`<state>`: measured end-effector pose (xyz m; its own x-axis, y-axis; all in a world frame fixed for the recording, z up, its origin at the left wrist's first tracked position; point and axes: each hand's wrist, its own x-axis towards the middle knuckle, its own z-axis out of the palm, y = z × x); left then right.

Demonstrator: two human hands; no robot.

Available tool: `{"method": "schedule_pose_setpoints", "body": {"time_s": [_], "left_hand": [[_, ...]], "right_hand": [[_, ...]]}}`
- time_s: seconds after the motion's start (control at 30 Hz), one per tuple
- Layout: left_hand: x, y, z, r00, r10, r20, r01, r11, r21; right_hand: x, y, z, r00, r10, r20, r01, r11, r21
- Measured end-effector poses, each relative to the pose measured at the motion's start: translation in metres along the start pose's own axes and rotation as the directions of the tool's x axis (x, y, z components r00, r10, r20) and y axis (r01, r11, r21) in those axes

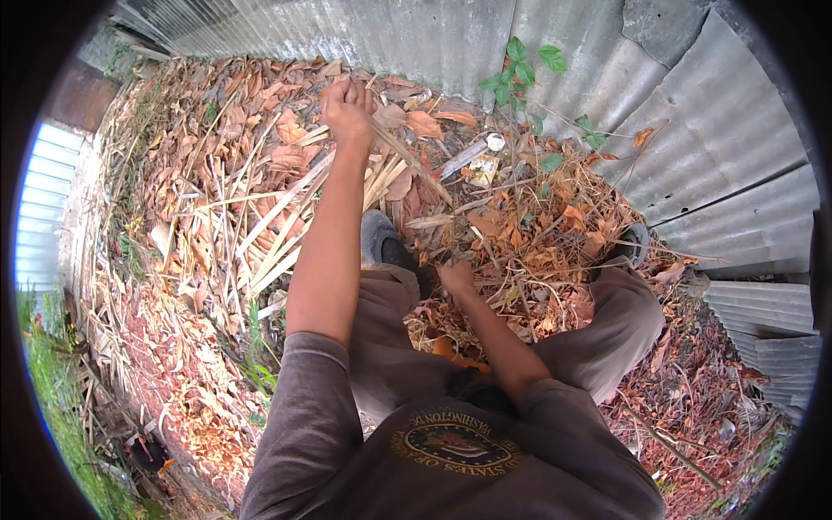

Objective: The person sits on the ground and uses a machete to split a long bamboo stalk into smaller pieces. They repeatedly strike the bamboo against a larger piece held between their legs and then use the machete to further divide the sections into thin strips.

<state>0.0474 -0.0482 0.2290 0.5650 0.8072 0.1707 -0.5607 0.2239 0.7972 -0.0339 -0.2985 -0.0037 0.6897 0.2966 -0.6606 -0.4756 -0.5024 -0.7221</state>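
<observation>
My left hand (348, 111) reaches far out over the dry leaves, closed into a fist. Beside its wrist a flat dry stalk (407, 163) slants down to the right; whether the fist grips it or anything else is hidden. Closer in, my right hand (456, 277) is low between my feet, just right of the left shoe (390, 247). Its fingers are curled down into brown leaf litter (520, 290), and what they hold, if anything, does not show. Long pale dry strips (277, 234) lie in a loose bundle left of my left shoe.
Corrugated metal sheets (416, 43) fence the far side and the right (719, 147). A green-leaved plant (518, 74) grows against them. A crumpled yellowish wrapper (484, 169) lies in the litter. My right shoe (634, 244) stands near the right sheets. Green grass (65, 407) edges the left.
</observation>
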Motion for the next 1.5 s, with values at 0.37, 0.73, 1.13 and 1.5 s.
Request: {"method": "schedule_pose_setpoints", "body": {"time_s": [0.37, 0.73, 1.13, 1.5], "left_hand": [[-0.009, 0.016, 0.006, 1.0, 0.015, -0.002, -0.015, 0.998, 0.065], [-0.023, 0.006, -0.016, 1.0, -0.022, -0.008, 0.022, 1.0, -0.001], [-0.011, 0.004, 0.02, 0.993, 0.104, -0.061, -0.091, 0.978, 0.189], [-0.013, 0.015, 0.003, 0.999, 0.038, 0.004, -0.038, 0.996, 0.081]], "right_hand": [[-0.117, -0.218, -0.082, 0.662, -0.747, -0.069, 0.669, 0.546, 0.503], [-0.037, -0.145, -0.036, 0.931, -0.32, 0.177, 0.304, 0.946, 0.112], [-0.036, -0.042, -0.002, 0.991, -0.055, 0.119, 0.066, 0.993, -0.098], [-0.109, -0.234, -0.062, 0.681, -0.731, -0.05, 0.645, 0.566, 0.514]]}}
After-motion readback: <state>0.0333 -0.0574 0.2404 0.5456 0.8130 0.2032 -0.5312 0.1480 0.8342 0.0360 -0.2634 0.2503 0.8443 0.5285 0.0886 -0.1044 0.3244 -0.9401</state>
